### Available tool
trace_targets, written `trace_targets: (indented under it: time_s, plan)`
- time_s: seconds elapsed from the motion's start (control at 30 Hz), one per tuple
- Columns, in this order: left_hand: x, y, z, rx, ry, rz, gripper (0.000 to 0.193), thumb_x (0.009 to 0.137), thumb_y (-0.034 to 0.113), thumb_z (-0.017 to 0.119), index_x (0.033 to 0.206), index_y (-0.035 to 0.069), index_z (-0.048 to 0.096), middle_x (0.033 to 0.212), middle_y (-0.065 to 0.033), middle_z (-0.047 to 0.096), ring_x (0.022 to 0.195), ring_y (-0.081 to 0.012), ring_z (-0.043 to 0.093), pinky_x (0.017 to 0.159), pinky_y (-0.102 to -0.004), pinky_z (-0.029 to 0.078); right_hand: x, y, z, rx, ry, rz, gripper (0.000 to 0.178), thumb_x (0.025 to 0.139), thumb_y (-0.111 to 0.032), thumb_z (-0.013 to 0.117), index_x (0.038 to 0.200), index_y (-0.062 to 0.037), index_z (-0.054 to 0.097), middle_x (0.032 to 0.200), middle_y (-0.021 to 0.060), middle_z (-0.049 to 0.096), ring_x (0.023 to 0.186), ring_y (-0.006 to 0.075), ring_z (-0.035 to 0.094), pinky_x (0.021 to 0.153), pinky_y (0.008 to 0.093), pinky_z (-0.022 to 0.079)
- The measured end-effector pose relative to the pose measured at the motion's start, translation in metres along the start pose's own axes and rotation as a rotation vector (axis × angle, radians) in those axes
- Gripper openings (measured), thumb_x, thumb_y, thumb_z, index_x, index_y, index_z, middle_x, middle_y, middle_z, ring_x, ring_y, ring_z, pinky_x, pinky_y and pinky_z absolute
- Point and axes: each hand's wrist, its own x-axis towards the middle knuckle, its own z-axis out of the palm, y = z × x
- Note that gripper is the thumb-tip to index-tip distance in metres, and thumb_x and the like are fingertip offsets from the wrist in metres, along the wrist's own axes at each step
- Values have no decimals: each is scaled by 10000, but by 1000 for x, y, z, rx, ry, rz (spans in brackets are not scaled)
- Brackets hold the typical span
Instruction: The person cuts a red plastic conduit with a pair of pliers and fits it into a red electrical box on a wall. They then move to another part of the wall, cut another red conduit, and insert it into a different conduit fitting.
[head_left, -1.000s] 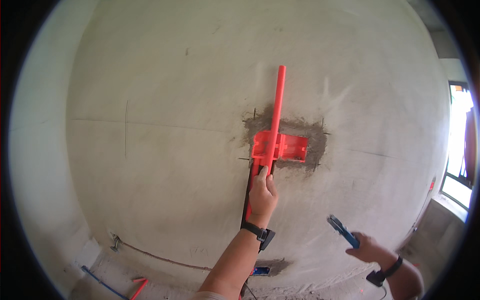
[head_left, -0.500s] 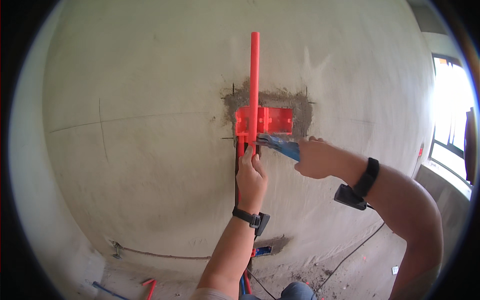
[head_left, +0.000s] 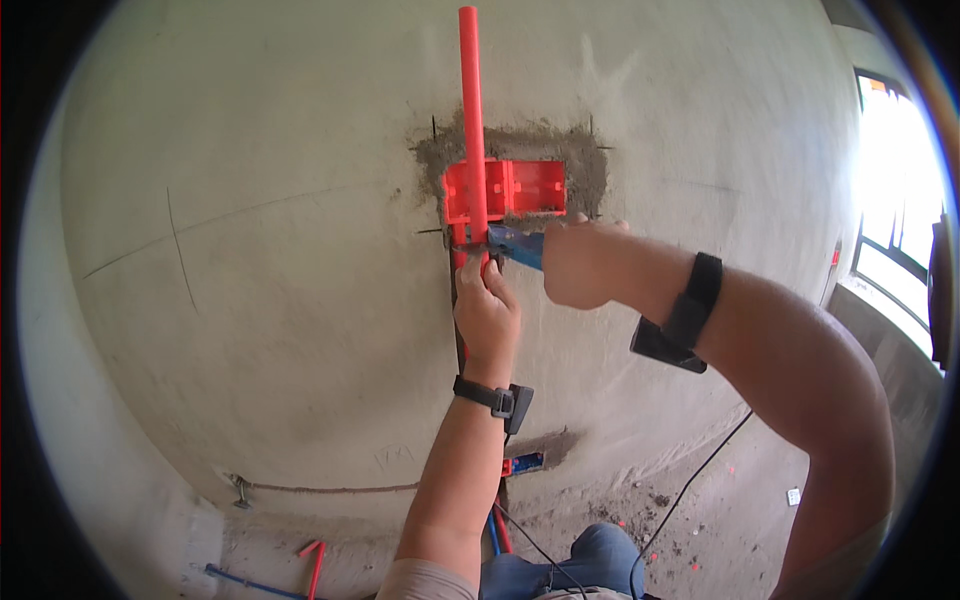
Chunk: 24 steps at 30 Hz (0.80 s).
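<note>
Pipe (head_left: 473,110) sits snug in the curled left hand (head_left: 488,320), right hand (head_left: 588,264) wrapped round the cutter (head_left: 522,247) just above. Keeping that square to the pipe probably pays off.

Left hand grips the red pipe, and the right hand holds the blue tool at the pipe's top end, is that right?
No: in the head view, the right hand holds the blue tool at the red pipe just above the left hand, well below the top.

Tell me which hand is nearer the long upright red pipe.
Left. The left hand grips the red pipe low down; the right hand is off to the pipe's right, holding the blue tool.
</note>
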Motion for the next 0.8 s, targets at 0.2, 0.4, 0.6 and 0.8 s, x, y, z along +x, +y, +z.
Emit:
trace_targets:
  time_s: [0.2, 0.4, 0.6, 0.8]
  plan:
    - [0, -9, 3, -13, 49, 97, 285, 982, 131, 547, 1212, -35, 517, 1138, -242, 602, 999, -406, 616, 863, -421, 507, 21, 25, 18, -10, 163, -186, 374, 773, -94, 569, 1113, 61, 555, 928, 235, 679, 967, 397, 660, 839, 462, 524]
    - [1, -25, 4, -14, 104, 164, 351, 979, 114, 572, 1250, -62, 434, 1128, -264, 590, 970, -377, 636, 844, -400, 516, 29, 32, 15, -63, 194, -202, 408, 721, -57, 559, 1111, 63, 555, 923, 243, 671, 908, 412, 663, 774, 473, 531]
    - [-6, -23, 7, -83, 125, 207, 339, 973, 123, 592, 1214, -45, 423, 1055, -248, 581, 880, -385, 627, 771, -403, 519, 39, 47, 31, -171, 347, -241, 348, 712, -41, 601, 1058, -17, 624, 797, 181, 680, 800, 368, 687, 712, 463, 541]
    - [-4, -28, 3, -101, 97, 153, 349, 988, 132, 567, 1242, -15, 378, 1059, -261, 581, 873, -361, 636, 755, -405, 527, 56, 38, 17, -293, 520, -331, 212, 689, -85, 651, 896, -50, 680, 785, 169, 682, 773, 324, 691, 666, 434, 541]
